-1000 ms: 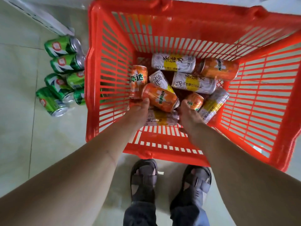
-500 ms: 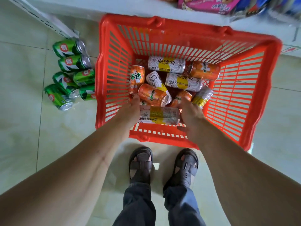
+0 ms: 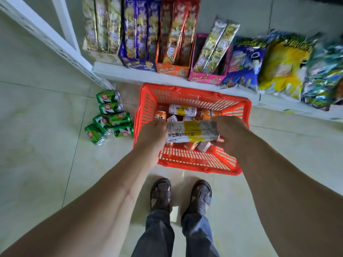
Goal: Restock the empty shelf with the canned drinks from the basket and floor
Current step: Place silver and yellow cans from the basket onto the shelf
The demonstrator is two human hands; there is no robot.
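A person stands over a red basket (image 3: 189,162) on a pale tiled floor (image 3: 46,164), seen from above. Both hands hold white-and-yellow cans (image 3: 191,131) lying sideways, lifted just above the basket; it looks like two cans, one behind the other, though motion blur makes the count uncertain. The left hand (image 3: 151,135) grips the left end with fingers curled round it. The right hand (image 3: 230,134) grips the right end the same way; its fingers are partly hidden behind the cans.

More cans remain in the basket below: white-and-yellow ones and orange cans (image 3: 210,114), lying loose on their sides. Green cans (image 3: 111,117) lie in a cluster on the floor just left of the basket.

Beyond the basket runs a low white shelf (image 3: 130,74) filled with snack boxes (image 3: 172,69) and chip bags (image 3: 284,62). The empty shelf to be restocked is not in view.

Judging by their look, the cans are rigid metal, smooth and somewhat slippery, and fairly heavy if full. Pressing inward at both ends suits a pair, but they could slide apart; a single can is safest wrapped round its middle. Dropping one risks a dent.
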